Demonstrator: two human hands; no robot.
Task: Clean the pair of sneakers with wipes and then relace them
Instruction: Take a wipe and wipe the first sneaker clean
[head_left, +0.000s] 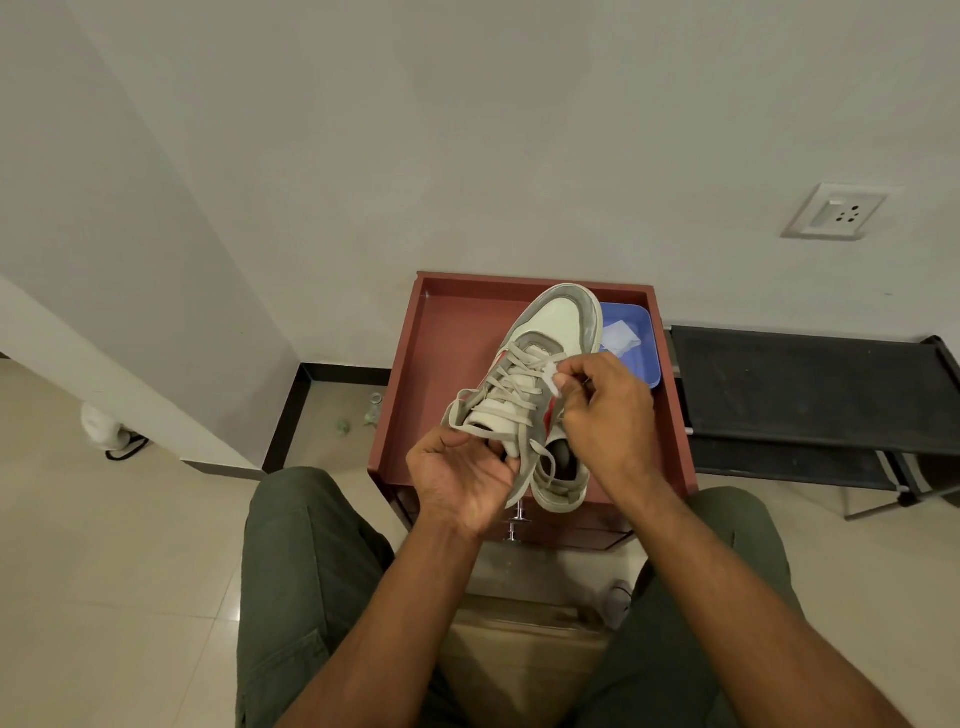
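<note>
Looks like wiping's underway, relacing untouched: mid-frame, the left hand (464, 480) grips the laced sneaker (540, 384) by its heel, while the right hand (605, 410) pinches a wipe (554, 378) against its side. Second sneaker's not visible.

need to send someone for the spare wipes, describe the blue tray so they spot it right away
Find the reddish-brown cabinet against the white wall. On its recessed top, in the far right corner, sits the tray, partly behind the sneaker's toe. It is the only bright blue thing there, with white wipes inside.
</note>
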